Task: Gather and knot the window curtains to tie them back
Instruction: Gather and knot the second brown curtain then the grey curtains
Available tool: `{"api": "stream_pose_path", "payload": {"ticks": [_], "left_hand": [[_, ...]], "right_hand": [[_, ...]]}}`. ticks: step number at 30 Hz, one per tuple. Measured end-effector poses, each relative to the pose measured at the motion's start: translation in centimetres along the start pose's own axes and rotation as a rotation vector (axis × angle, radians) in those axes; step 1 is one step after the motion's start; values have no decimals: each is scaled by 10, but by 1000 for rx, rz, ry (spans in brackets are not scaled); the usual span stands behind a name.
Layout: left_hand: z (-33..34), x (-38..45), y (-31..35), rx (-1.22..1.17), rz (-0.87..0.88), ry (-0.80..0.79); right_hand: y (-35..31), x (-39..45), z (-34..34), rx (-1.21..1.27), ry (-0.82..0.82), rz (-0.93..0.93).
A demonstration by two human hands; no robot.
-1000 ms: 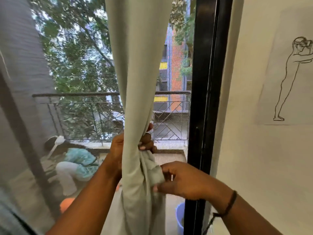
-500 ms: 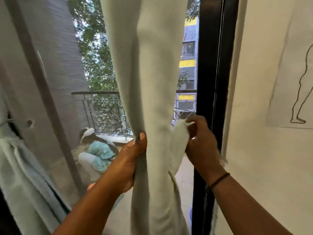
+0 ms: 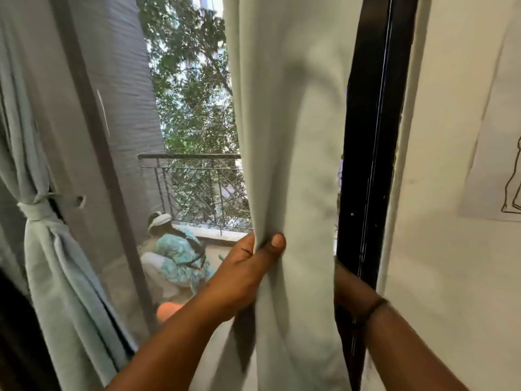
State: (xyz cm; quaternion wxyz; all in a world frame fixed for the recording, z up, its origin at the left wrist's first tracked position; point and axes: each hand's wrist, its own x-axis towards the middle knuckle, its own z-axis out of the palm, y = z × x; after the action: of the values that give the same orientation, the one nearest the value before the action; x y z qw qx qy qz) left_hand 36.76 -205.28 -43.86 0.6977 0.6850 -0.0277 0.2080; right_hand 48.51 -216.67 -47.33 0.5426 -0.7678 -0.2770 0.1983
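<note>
A pale green curtain (image 3: 296,136) hangs down the middle of the window, gathered into long folds. My left hand (image 3: 245,266) grips its left edge at about waist height, with the thumb in front of the cloth and the fingers behind it. My right hand (image 3: 342,283) reaches behind the curtain's right edge. Only its wrist, with a dark band, shows and the fingers are hidden by the cloth. At the far left a second pale curtain (image 3: 50,249) hangs tied back with a knotted band (image 3: 33,210).
A black window frame (image 3: 369,165) stands right beside the curtain, then a white wall with a line drawing (image 3: 507,179). Through the mesh screen I see a balcony railing (image 3: 197,165), a crouching person (image 3: 177,255) and an orange object (image 3: 166,310).
My right hand, which held a fold at the curtain's right edge, has slipped behind the cloth. My left hand keeps its grip on the left edge. The view has swung left.
</note>
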Motion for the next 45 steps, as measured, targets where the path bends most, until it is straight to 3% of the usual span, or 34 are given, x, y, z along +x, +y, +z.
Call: {"api": "stream_pose_path", "payload": {"ticks": [5, 8, 11, 13, 15, 17, 19, 21, 24, 28, 30, 35, 45], "left_hand": [[-18, 30, -14, 282, 127, 121], [-23, 42, -22, 484, 222, 194], [-19, 37, -21, 852, 265, 182], [-20, 30, -21, 924, 243, 124], [-18, 20, -17, 972, 251, 84], [-29, 23, -22, 1050, 410, 57], [-40, 28, -28, 1013, 409, 4], [-48, 29, -26, 988, 367, -85], [-61, 34, -26, 992, 512, -168], [-84, 54, -27, 515, 458, -263], [-95, 66, -31, 386, 450, -263], [-94, 65, -37, 501, 416, -285], [-107, 49, -26, 519, 541, -238]], "right_hand": [[-32, -21, -16, 274, 619, -241], [-54, -45, 23, 232, 626, -431], [-51, -39, 51, -100, 754, -339], [-55, -31, 67, -356, 845, -323], [-59, -28, 74, -448, 850, -357], [-67, -24, 79, -385, 766, -359], [-74, -24, 84, -267, 674, -336], [-75, -22, 86, -280, 731, -284], [-76, -17, 90, -286, 854, -243], [-80, -26, 92, -136, 836, -194], [-79, -32, 92, -107, 810, -160], [-78, -31, 108, -304, 894, -117], [-89, -34, 119, -555, 1107, -2]]}}
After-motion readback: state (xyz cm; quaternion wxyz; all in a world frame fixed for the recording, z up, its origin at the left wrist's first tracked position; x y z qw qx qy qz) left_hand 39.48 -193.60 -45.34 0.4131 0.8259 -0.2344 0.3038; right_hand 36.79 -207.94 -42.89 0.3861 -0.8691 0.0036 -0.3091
